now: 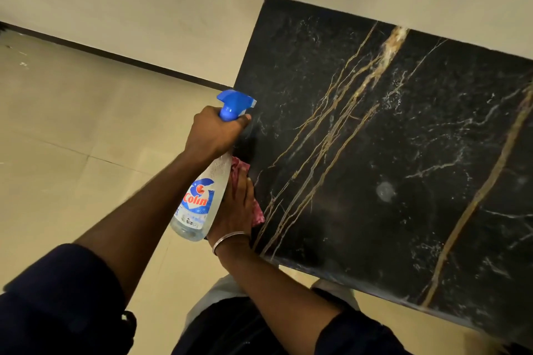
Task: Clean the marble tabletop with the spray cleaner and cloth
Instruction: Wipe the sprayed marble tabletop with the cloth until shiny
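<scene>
Fingers of the left hand (215, 135) curled round the neck of the Colin spray bottle (199, 199), nozzle toward the marble tabletop (375, 153). Below them, the right hand (236, 210) pressed straight fingers onto the red cloth (257, 215). Wet spots (385, 190) showed; wiping looked barely begun.

The red checked cloth (240, 166) is mostly hidden under the right grip (236, 204) beside the clear blue-capped spray bottle (199, 199), whose fine print is unreadable; the black gold-veined marble desk (403, 153) is cropped at right.
</scene>
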The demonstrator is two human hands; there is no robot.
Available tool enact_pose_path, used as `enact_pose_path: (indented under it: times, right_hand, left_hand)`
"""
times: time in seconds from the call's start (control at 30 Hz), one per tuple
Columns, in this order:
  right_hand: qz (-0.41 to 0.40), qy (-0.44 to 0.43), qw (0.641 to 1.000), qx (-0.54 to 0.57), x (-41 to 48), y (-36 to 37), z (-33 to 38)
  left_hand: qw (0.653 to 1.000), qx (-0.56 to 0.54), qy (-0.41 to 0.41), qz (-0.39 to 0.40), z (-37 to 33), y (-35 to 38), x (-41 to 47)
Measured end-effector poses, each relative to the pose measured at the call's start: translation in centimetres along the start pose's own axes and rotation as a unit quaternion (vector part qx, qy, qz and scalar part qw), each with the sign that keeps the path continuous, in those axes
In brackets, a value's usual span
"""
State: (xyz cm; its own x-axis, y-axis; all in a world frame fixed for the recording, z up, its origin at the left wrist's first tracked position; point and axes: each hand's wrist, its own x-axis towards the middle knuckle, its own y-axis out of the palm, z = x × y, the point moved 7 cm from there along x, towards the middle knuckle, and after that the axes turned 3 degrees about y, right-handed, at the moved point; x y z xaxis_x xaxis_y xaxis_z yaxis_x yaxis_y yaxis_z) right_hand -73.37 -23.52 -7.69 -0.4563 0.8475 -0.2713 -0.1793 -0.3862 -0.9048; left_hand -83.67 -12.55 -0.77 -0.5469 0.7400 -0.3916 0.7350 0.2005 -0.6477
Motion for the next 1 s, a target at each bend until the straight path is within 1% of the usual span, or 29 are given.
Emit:
enact_pose_path:
  times: [0.17, 0.27, 0.5, 0.6, 0.67, 0.77, 0.87, 1.0]
  right_hand:
    - [-0.045, -0.004, 0.998, 0.043, -1.2, -1.0, -0.1]
    - [-0.058, 0.005, 0.996, 0.072, -1.8, -1.6, -0.8]
    - [-0.066, -0.006, 0.996, 0.061, -4.3, -1.0, -4.4]
    - [-0.067, -0.007, 0.996, 0.063, -5.4, -1.0, -7.6]
    - [-0.054, -0.004, 0.998, 0.041, -6.2, -1.2, -10.5]
    - [-0.032, 0.030, 0.999, 0.023, -7.5, -1.4, -15.5]
    - [-0.059, 0.078, 0.995, 0.030, -9.5, -2.8, -21.2]
    - [-0.107, 0.125, 0.986, 0.008, -12.2, -5.7, -28.7]
  left_hand:
    - [1.000, 0.021, -0.009, -0.004, 0.2, 0.4, -1.2]
    - [1.000, 0.026, -0.006, -0.004, -0.1, 1.0, -2.0]
    - [1.000, 0.022, 0.017, -0.004, -1.6, 3.4, -4.6]
    - [1.000, 0.011, 0.023, 0.008, -2.4, 5.6, -5.8]
    - [0.999, 0.015, 0.034, 0.022, -3.5, 7.5, -7.1]
    - [0.998, 0.007, 0.047, 0.037, -5.2, 10.5, -9.5]
    - [0.998, 0.005, 0.046, 0.034, -7.1, 13.5, -12.2]
    - [0.997, -0.012, 0.061, 0.052, -9.9, 17.9, -15.6]
